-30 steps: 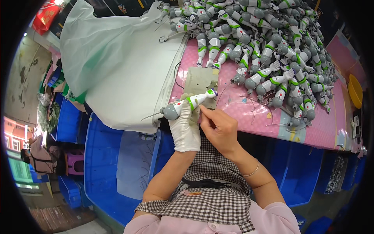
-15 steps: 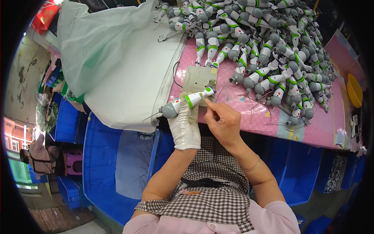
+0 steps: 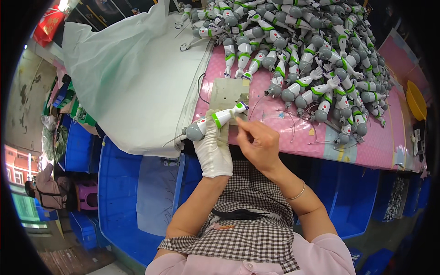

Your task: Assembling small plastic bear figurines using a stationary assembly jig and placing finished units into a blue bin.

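Far on the left sit blue bins on the floor, low down where things can be dropped in. Next comes a big pale plastic bag, spread over the table edge with its mouth open toward the worker.

Then the left hand, in a white glove. It is closed around a toy arm piece, white with a green band and a grey ball at one end. The hand holds it sideways just above the table edge, so the small end points toward the other hand. The glove likely keeps the toy clean.

Under it lies a small grey plate on the pink table, maybe as a firm spot to work on.

The right hand is bare. Its fingers are pinched tight at the toy's small end, on something too tiny for me to make out.

On the right, a huge heap of toy arm pieces is piled within reach. A yellow bowl sits at the far edge.
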Demonstrator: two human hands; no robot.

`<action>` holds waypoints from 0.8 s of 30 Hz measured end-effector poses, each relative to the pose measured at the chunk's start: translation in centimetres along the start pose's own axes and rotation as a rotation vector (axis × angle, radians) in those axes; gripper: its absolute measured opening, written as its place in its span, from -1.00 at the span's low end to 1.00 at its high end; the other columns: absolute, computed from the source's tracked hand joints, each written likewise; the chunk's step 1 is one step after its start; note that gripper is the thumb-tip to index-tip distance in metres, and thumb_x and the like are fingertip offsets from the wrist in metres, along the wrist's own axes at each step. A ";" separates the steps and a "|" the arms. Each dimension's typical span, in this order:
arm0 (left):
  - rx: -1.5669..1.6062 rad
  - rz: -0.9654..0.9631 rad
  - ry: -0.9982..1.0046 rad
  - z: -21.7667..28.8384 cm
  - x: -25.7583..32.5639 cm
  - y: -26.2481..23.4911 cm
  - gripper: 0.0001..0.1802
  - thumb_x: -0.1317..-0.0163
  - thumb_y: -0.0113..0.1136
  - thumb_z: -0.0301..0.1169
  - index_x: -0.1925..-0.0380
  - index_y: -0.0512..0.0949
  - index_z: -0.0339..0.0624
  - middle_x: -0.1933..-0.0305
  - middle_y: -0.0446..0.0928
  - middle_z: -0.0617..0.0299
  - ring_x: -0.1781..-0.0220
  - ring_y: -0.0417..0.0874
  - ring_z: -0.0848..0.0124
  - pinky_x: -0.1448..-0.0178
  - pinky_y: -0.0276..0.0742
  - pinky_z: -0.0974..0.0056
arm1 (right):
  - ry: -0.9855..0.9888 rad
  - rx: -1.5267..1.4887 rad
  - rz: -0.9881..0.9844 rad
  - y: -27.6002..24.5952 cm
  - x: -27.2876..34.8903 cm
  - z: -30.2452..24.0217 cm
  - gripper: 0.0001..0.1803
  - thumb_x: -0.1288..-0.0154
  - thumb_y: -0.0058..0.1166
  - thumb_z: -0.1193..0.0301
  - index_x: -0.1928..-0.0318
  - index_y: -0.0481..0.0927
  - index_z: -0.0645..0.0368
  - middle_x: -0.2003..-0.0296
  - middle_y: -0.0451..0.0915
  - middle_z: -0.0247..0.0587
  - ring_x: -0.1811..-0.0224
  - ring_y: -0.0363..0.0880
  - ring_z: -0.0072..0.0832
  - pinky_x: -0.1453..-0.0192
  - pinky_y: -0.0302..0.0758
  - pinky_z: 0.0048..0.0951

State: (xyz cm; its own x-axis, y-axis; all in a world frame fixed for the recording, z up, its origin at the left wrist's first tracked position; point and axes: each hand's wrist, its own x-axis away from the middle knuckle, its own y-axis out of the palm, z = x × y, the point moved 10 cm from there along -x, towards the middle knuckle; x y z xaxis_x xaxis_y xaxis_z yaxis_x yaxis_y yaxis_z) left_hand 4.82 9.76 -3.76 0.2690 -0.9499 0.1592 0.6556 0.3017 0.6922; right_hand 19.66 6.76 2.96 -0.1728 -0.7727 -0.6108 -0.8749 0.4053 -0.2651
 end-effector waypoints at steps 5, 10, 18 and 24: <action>0.011 -0.004 0.001 -0.1 0.1 0.3 -0.71 -0.23 0.15 -0.39 0.11 0.38 -0.29 0.04 0.48 0.12 0.01 0.55 0.29 -0.15 0.53 0.22 | 0.008 0.031 0.007 -0.2 -0.1 0.7 -0.74 0.01 0.10 0.68 0.23 0.62 0.28 0.63 0.47 -0.19 0.66 0.40 -0.54 0.58 0.32 -0.56; -0.210 -0.121 0.283 3.0 0.8 1.3 -0.58 -0.21 0.17 -0.31 -0.01 0.33 -0.26 0.06 0.48 0.13 0.00 0.54 0.28 -0.14 0.52 0.16 | 0.278 -0.344 -0.023 -0.8 0.7 3.7 -0.79 -0.15 0.06 0.61 0.18 0.64 0.28 0.50 0.58 -0.35 0.57 0.42 -0.77 0.53 0.33 -0.70; 0.048 -0.370 -0.358 1.4 -1.0 2.8 -0.44 -0.29 -0.08 0.02 -0.06 0.30 -0.22 0.05 0.48 0.10 0.02 0.54 0.19 -0.05 0.55 0.03 | 0.089 0.457 0.017 -6.1 -0.8 6.3 -0.87 -0.14 0.11 0.47 0.28 0.65 0.18 0.54 0.58 -0.27 0.59 0.55 -0.47 0.49 0.45 -0.47; 0.236 -0.431 -0.719 -1.2 1.7 3.4 -0.35 -0.32 -0.28 0.14 -0.08 0.32 -0.21 0.10 0.49 0.01 0.22 0.55 0.24 0.23 0.58 0.20 | 0.002 0.692 0.106 -6.0 -1.5 3.6 -0.86 -0.18 0.09 0.38 0.29 0.65 0.11 0.47 0.59 -0.25 0.62 0.52 -0.38 0.55 0.41 -0.40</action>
State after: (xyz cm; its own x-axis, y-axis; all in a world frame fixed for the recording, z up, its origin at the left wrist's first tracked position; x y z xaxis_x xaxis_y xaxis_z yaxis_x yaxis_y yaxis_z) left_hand 8.36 9.26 -1.96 -0.5322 -0.8226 0.2005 0.4130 -0.0455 0.9096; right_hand 26.79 7.28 2.77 -0.2427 -0.7121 -0.6588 -0.3640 0.6964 -0.6185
